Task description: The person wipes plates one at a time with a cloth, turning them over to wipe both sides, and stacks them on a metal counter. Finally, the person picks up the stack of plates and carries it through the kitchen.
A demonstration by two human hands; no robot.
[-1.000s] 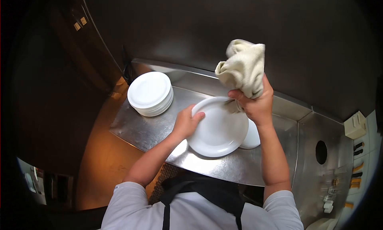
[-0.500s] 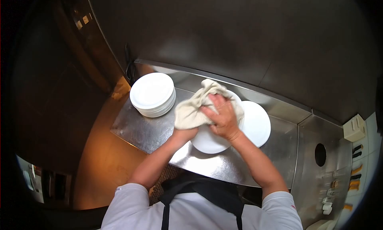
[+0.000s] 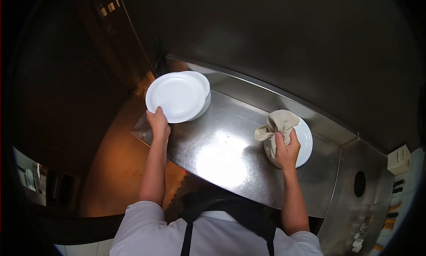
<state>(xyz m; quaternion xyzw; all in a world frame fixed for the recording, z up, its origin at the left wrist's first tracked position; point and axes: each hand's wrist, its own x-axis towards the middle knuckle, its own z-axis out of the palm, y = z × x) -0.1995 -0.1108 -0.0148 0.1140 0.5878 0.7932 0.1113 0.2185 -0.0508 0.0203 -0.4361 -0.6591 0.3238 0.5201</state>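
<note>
Just beyond the left hand [image 3: 158,124], which pinches its near rim, probably to keep the face untouched, a white plate [image 3: 175,97] overlaps the plate stack [image 3: 203,81], while the right hand [image 3: 288,150] clutches a bunched cloth [image 3: 282,121] over another plate [image 3: 304,143].

White plate [image 3: 175,97] in left grip [image 3: 159,122]

My single wide view looks from the wearer's head, forward and down over the chest [image 3: 222,234], close above the left hand [image 3: 158,124], right hand [image 3: 288,153] and tabletop [image 3: 242,127], towards the dark wall [image 3: 275,43].
</note>
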